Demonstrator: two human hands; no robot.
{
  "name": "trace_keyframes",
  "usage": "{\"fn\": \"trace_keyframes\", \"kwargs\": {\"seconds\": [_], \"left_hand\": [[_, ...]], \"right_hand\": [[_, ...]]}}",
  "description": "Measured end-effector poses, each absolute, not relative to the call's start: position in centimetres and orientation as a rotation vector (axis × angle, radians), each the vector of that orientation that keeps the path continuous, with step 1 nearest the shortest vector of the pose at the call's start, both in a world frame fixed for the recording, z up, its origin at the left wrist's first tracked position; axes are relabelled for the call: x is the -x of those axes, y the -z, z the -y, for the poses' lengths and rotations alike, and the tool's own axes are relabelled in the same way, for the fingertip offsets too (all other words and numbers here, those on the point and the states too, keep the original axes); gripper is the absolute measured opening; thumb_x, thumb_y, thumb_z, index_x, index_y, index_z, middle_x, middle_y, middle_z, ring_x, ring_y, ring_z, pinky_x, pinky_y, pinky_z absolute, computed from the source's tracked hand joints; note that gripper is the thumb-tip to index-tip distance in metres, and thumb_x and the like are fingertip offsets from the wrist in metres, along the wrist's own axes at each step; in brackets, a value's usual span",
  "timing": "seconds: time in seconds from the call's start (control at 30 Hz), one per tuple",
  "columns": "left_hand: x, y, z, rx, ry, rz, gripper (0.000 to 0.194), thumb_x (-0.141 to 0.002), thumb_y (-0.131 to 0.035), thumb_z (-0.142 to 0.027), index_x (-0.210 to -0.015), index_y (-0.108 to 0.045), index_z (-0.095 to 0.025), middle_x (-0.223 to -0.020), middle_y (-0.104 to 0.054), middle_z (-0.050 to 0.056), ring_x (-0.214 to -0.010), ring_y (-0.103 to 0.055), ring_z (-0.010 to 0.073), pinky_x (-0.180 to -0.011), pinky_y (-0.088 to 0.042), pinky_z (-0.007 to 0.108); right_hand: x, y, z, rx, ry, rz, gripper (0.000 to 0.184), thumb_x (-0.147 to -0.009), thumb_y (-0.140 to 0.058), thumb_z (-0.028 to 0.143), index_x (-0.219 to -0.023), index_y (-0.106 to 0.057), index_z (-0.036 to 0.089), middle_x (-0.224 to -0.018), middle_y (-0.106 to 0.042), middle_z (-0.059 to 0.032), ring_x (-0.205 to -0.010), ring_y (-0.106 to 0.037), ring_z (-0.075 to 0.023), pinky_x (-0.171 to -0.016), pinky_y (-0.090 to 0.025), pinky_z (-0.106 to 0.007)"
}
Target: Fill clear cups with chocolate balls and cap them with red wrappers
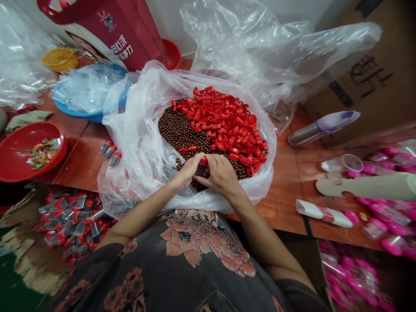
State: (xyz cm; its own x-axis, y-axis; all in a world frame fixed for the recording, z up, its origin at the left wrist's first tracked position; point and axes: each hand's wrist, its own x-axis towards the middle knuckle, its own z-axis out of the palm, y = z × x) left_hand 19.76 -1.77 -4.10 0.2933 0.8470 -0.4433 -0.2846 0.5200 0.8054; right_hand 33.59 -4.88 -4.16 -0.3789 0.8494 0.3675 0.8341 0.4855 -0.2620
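Spanning the width of the view, the reddish-brown counter (286,201) carries everything close to the person; on it, directly in front of the body, sits a wide-open translucent plastic bag (139,141), its crumpled rim turned outward all round. Within the bag lies a broad bed of round brown beads (177,128), reaching beneath both hands; over its far and right side spreads a heap of glossy red plastic pieces (224,115), so the right hand (223,173) is the nearer one to that heap, while the left hand (188,171) is nearer the bag's left wall. Both hands meet above the near edge of the beads; each grip is closed, thumbs and fingers pinching one small red-capped jar (201,172) between them; the jar is partly hidden by the fingers, its red end facing away from the body and its dark see-through part toward it, so its long axis appears to run roughly away from the person, though its exact tilt cannot be told. Just beyond the left fingertips, a loose red piece (187,149) rests on the beads, apart from the main heap.
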Motion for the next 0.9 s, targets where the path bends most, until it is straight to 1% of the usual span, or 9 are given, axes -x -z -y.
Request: {"fn": "trace_keyframes", "kwargs": {"seconds": [0.13,0.23,0.33,0.4,0.43,0.5,0.6,0.73,0.9], "left_hand": [[-19.8,4.4,2.3,-0.7,-0.881,-1.051,0.027,-0.083,-0.059,-0.041,-0.082,-0.065,-0.015,-0.07,-0.064,-0.001,-0.062,-0.056,0.0115,-0.059,-0.045,0.022],[-19.6,4.2,2.8,-0.698,-0.873,-1.055,0.03,-0.086,-0.055,-0.041,-0.096,-0.067,-0.015,-0.077,-0.066,0.001,-0.062,-0.057,0.0114,-0.057,-0.046,0.022],[-17.7,3.1,2.7,-0.781,-0.909,-1.043,0.038,-0.09,-0.052,-0.047,-0.11,-0.065,-0.018,-0.082,-0.067,0.003,-0.064,-0.059,0.0119,-0.058,-0.048,0.023],[-14.6,2.0,2.0,-0.922,-1.011,-1.084,0.045,-0.09,-0.049,-0.055,-0.112,-0.064,-0.018,-0.084,-0.067,0.004,-0.065,-0.061,0.0128,-0.06,-0.051,0.024],[-12.5,1.4,1.5,-1.003,-1.108,-1.146,0.049,-0.09,-0.047,-0.059,-0.111,-0.065,-0.018,-0.086,-0.067,0.005,-0.067,-0.062,0.0134,-0.06,-0.052,0.024],[-7.1,0.8,0.4,-1.118,-1.379,-1.385,0.053,-0.09,-0.045,-0.063,-0.106,-0.065,-0.017,-0.09,-0.067,0.007,-0.07,-0.063,0.0142,-0.061,-0.052,0.025],[1.7,1.8,-0.9,-1.161,-1.689,-1.858,0.047,-0.094,-0.04,-0.058,-0.1,-0.064,-0.017,-0.089,-0.066,0.006,-0.074,-0.063,0.0143,-0.066,-0.051,0.024],[9.5,6.3,-2.2,-1.169,-1.437,-2.389,0.035,-0.095,-0.04,-0.043,-0.097,-0.064,-0.018,-0.089,-0.067,0.006,-0.082,-0.062,0.019,-0.079,-0.049,0.031],[11.5,10.2,-3.7,-1.475,-0.891,-2.555,0.037,-0.092,-0.04,-0.038,-0.102,-0.067,-0.016,-0.095,-0.065,0.012,-0.096,-0.059,0.0288,-0.094,-0.043,0.043]], "right_hand": [[-33.9,4.6,3.9,1.247,0.118,2.408,0.063,-0.087,-0.049,0.063,-0.112,-0.06,0.006,-0.094,-0.064,-0.0172,-0.086,-0.055,-0.0282,-0.077,-0.045,-0.041],[-33.5,4.8,3.6,1.207,0.102,2.45,0.065,-0.088,-0.048,0.064,-0.113,-0.06,0.005,-0.09,-0.065,-0.0161,-0.084,-0.057,-0.0273,-0.075,-0.044,-0.039],[-32.8,4.6,3.5,1.231,-0.051,2.448,0.074,-0.089,-0.05,0.061,-0.138,-0.045,0.006,-0.106,-0.066,-0.0175,-0.097,-0.059,-0.0285,-0.083,-0.046,-0.04],[-32.6,4.7,3.5,1.259,-0.172,2.449,0.083,-0.088,-0.054,0.06,-0.15,-0.028,0.009,-0.127,-0.06,-0.0194,-0.113,-0.057,-0.03,-0.091,-0.046,-0.042],[-32.6,4.9,3.4,1.297,-0.202,2.438,0.084,-0.088,-0.056,0.059,-0.151,-0.027,0.011,-0.136,-0.055,-0.02,-0.119,-0.054,-0.0311,-0.093,-0.047,-0.043],[-32.8,5.7,3.0,1.35,-0.232,2.439,0.068,-0.091,-0.057,0.048,-0.146,-0.039,0.014,-0.139,-0.053,-0.0192,-0.122,-0.054,-0.031,-0.094,-0.049,-0.044],[-32.9,6.8,2.0,1.34,-0.252,2.474,0.042,-0.093,-0.056,0.032,-0.132,-0.056,0.017,-0.134,-0.058,-0.0162,-0.119,-0.058,-0.0288,-0.096,-0.05,-0.044],[-31.6,7.0,0.8,1.29,-0.235,2.483,0.038,-0.094,-0.053,0.025,-0.13,-0.059,0.019,-0.132,-0.061,-0.0131,-0.118,-0.057,-0.0265,-0.101,-0.048,-0.044],[-30.4,7.5,-0.4,1.348,-0.207,2.551,0.038,-0.097,-0.044,0.019,-0.132,-0.058,0.019,-0.138,-0.058,-0.0105,-0.123,-0.054,-0.0252,-0.101,-0.047,-0.041]]}}
